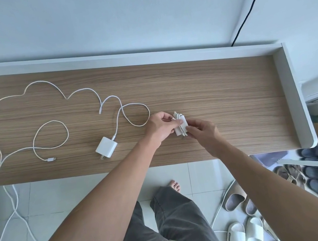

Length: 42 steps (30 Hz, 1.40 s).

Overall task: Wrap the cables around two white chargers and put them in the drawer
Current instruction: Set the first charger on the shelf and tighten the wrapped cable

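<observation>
Two white square chargers are here: one cable-wrapped charger (181,126) is pinched between the left hand (160,127) and right hand (204,132) above the wooden worktop (222,94); the second charger (106,146) lies near the front edge, its cable (110,105) loose. The right side stays free.

Both hands, left hand (160,127) and right hand (204,132), hold a white charger (181,126) with cable wrapped around it. Another white charger (106,147) lies on the wooden desk (223,98), its cable (28,111) spread out.

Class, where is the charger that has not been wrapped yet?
In the head view, the unwrapped charger lies on the wooden desk, left of the left hand, its cable sprawling further left.
</observation>
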Each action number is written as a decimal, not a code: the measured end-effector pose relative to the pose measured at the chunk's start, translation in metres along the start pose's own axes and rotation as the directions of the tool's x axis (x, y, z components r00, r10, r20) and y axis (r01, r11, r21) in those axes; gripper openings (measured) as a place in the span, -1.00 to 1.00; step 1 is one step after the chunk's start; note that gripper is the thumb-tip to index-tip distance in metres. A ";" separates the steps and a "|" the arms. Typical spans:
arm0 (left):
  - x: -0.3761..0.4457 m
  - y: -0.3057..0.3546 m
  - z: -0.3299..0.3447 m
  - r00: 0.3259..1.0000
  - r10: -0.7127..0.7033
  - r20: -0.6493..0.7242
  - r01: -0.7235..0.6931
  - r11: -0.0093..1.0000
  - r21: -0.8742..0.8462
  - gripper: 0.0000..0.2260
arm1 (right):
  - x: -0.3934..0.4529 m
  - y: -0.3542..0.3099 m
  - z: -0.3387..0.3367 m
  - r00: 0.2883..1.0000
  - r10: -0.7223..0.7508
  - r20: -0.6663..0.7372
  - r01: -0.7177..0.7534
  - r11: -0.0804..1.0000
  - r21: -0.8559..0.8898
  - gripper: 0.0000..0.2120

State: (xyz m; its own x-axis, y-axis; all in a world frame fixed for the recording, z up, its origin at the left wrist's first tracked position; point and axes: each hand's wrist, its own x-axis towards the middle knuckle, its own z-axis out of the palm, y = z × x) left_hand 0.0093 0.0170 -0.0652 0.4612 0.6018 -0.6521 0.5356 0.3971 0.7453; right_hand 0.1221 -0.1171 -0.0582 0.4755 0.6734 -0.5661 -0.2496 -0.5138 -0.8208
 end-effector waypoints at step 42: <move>-0.009 -0.015 0.002 0.998 0.057 0.013 -0.057 0.998 -0.020 -0.72 | -0.007 0.010 0.005 0.982 0.012 -0.190 -0.038 0.991 -0.130 -0.73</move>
State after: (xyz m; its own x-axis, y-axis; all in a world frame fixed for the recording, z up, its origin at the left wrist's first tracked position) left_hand -0.0008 0.0045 -0.0708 0.5001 0.6146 -0.6100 0.4945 0.3756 0.7838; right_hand 0.1125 -0.1238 -0.0626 0.6236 0.5540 -0.5515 -0.1559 -0.6033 -0.7822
